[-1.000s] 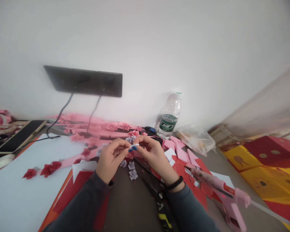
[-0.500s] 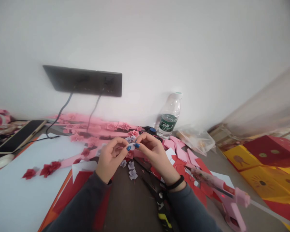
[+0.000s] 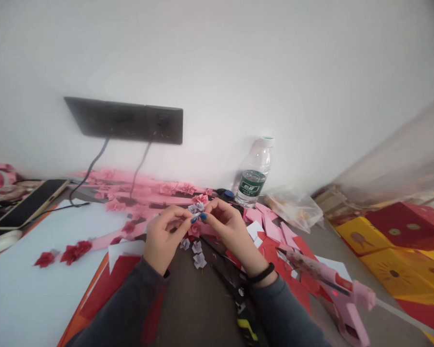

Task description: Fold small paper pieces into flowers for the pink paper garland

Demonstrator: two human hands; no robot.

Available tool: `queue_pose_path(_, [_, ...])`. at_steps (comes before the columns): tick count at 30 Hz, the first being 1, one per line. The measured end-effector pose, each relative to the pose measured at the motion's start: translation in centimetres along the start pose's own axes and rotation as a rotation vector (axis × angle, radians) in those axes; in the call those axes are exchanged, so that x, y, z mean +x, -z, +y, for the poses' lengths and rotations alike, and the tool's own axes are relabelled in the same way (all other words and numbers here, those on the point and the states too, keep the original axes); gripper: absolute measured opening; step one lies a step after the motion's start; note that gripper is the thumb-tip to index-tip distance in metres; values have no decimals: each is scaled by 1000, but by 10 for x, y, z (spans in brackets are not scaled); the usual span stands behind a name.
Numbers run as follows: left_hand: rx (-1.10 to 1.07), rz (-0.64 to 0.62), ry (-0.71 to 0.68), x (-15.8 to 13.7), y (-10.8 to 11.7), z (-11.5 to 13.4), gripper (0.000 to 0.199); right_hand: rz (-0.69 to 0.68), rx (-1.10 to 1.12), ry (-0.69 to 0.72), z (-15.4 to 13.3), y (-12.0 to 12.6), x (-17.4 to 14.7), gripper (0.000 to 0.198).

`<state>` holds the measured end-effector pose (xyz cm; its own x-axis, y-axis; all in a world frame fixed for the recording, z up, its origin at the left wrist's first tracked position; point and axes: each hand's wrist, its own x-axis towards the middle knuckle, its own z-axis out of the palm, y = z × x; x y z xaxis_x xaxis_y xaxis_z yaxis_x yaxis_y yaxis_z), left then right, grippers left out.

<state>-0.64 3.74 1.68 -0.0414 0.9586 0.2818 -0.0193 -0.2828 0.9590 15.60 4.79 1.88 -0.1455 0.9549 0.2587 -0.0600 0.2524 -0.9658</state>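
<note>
My left hand [image 3: 168, 236] and my right hand [image 3: 228, 230] meet at the middle, thumbs and forefingers pinched together on a small piece of pale lilac paper [image 3: 198, 216]. Most of that paper is hidden by my fingertips. Just below lie several small lilac paper flowers [image 3: 199, 260]. Behind my hands are pink paper flowers [image 3: 201, 198] and long pink paper strips with flowers on them. Pliers [image 3: 241, 303] with black and yellow handles rest beside my right forearm. Dark red paper flowers [image 3: 75, 252] sit to the left of my left hand.
A pink glue gun [image 3: 332, 284] with a red light lies at right among red and pink paper pieces [image 3: 271, 226]. A water bottle [image 3: 253, 176] stands by the wall. Yellow and red boxes [image 3: 398, 267] are far right. A phone [image 3: 31, 204], white sheets and red paper [image 3: 112, 284] lie left.
The fingertips have drawn closer together, and less of the lilac paper shows between them. Nothing else has visibly moved.
</note>
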Motion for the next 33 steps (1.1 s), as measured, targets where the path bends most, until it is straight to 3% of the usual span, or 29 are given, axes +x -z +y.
queue_pose_path(5, [49, -44, 2, -1, -1, -5, 9, -41, 35, -87, 1, 0, 0, 33])
queue_pose_path(11, [108, -3, -7, -2, -1, -7, 12, -113, 85, -115, -2, -3, -2, 33])
queue_pose_path(16, [69, -73, -26, -4, -4, -7, 14, -1, 35, -52, 1, -2, -1, 31])
queue_pose_path(20, [30, -85, -78, -2, -4, -8, 10, -4, 23, -49, 3, -1, 0, 30])
queue_pose_path(29, [-216, -81, 155, 0, -4, -23, 7, -6, -85, -28, -5, -4, -2, 19])
queue_pose_path(33, [-196, -69, 148, 0, -3, -22, 7, 4, -140, 16, -9, -5, -4, 13])
